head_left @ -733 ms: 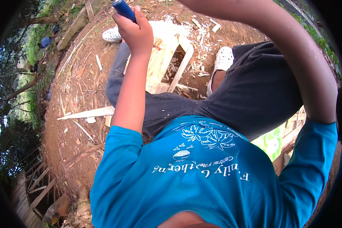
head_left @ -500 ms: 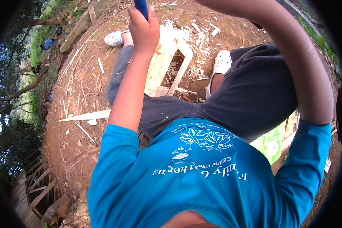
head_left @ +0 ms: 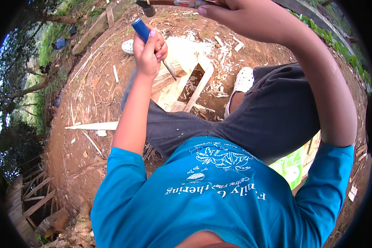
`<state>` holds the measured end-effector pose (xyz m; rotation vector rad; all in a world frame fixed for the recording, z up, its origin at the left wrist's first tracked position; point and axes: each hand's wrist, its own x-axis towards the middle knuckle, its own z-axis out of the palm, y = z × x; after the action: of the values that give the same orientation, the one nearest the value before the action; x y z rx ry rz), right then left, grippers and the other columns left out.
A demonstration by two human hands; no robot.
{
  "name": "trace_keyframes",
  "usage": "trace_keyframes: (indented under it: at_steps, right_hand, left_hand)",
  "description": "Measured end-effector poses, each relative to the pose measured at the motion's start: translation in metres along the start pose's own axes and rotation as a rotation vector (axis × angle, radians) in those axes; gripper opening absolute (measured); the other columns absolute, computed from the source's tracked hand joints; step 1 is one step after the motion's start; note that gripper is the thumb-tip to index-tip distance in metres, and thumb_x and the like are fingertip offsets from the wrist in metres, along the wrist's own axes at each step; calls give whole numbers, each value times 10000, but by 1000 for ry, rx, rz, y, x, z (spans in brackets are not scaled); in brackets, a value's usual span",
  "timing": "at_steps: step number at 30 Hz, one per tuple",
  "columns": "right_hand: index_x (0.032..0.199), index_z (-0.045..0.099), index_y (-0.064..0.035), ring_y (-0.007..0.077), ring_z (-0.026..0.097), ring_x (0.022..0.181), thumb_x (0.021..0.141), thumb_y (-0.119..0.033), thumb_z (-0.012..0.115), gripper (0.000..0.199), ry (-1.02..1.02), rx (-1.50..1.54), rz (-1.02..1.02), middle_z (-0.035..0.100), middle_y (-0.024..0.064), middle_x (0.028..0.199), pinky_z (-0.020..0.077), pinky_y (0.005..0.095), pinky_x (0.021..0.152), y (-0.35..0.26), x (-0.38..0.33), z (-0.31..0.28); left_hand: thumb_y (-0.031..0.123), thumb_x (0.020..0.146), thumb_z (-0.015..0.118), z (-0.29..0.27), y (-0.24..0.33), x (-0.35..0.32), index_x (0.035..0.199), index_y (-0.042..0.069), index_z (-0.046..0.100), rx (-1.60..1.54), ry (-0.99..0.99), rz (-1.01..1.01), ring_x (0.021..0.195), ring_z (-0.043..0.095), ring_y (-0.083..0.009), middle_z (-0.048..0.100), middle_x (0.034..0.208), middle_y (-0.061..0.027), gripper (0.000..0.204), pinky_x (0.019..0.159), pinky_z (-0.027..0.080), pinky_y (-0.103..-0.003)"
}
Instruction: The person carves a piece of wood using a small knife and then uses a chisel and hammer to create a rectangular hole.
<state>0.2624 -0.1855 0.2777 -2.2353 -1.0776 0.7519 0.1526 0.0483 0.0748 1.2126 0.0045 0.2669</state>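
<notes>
My left hand point(head_left: 149, 58) is wrapped round the blue handle of a chisel point(head_left: 140, 29). The chisel tilts, its metal blade running down to the right, with the tip over a pale wooden piece point(head_left: 165, 96) between my legs. I cannot tell whether the tip touches the wood. At the top edge, my right hand point(head_left: 252, 18) grips the wooden handle of a hammer point(head_left: 173, 3). The dark hammer head hangs just above the chisel handle, apart from it. An opening with dark sides shows in the wooden piece, beside a narrow pale bar.
Wood chips point(head_left: 220, 51) litter the brown ground beyond the workpiece. A long pointed wood strip point(head_left: 93, 125) lies at left. Near my right hip is a bright green item point(head_left: 291, 167). A log point(head_left: 91, 35) lies far left, and stacked boards point(head_left: 37, 206) stand lower left.
My left hand has come lower and turned, bringing the chisel's blade into view over the wood. The right hand has come down into view with the hammer.
</notes>
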Motion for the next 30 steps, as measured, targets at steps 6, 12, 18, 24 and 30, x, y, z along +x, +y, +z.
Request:
trace_keyframes:
  at_steps: [6,12,18,24,30]
  right_hand:
    - [1280,617,1,183,587,702,1038,-156,513,306,40,58,-3,623,93,795,482,362,678,-8,0,7]
    - [1357,581,-22,99,533,679,1055,-149,512,334,159,214,-55,592,17,801,453,288,626,2,-5,29]
    - [1501,529,-54,51,490,738,1091,-259,563,460,225,175,-116,529,-27,793,418,243,643,58,6,59]
    - [1489,530,-27,57,524,796,1081,-224,583,456,206,192,-162,564,-9,854,453,248,710,49,9,53]
    - [1473,486,44,67,460,660,1074,-122,518,433,226,222,-182,510,-31,796,412,267,595,-42,6,35]
  left_hand:
    - [230,1093,532,13,17,-5,1091,123,463,94,132,231,574,430,-76,466,744,-1,127,484,346,-218]
    - [279,1082,570,9,7,-6,1050,109,434,259,156,292,584,437,-62,452,742,8,221,508,368,-224]
    - [300,1086,563,0,-9,-9,1061,119,426,331,204,309,606,441,-68,456,768,9,228,529,371,-231]
    - [317,1088,558,-2,-9,-8,1055,122,418,234,178,316,606,423,-65,447,767,9,242,531,361,-230]
    - [328,1083,567,-10,-13,-17,1043,125,412,165,235,364,598,414,-56,445,757,11,258,528,360,-219]
